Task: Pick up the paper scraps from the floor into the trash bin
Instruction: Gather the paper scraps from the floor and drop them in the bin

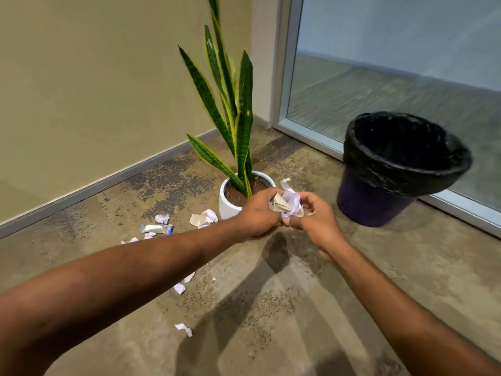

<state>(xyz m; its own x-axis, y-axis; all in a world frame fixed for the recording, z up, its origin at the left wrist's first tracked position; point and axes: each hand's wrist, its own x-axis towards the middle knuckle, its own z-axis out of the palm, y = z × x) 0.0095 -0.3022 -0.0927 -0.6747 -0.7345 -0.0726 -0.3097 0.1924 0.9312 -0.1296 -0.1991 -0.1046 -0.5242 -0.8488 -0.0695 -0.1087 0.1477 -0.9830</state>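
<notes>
My left hand (pixel 259 213) and my right hand (pixel 314 219) meet in the air over the floor, both closed on one bundle of crumpled paper scraps (pixel 288 203), white and tan. The trash bin (pixel 379 191), dark with a black liner, stands to the right of my hands with its mouth open. More scraps lie on the floor: a crumpled white and tan piece (pixel 204 217) beside the plant pot, a small white one (pixel 162 219), torn bits (pixel 180 287) under my left forearm and another (pixel 184 329) nearer to me.
A snake plant in a white pot (pixel 226 203) stands just behind my hands. A small tube with a blue cap (pixel 156 228) lies among the scraps. A wall with a grey skirting runs along the left; a glass panel stands behind the bin.
</notes>
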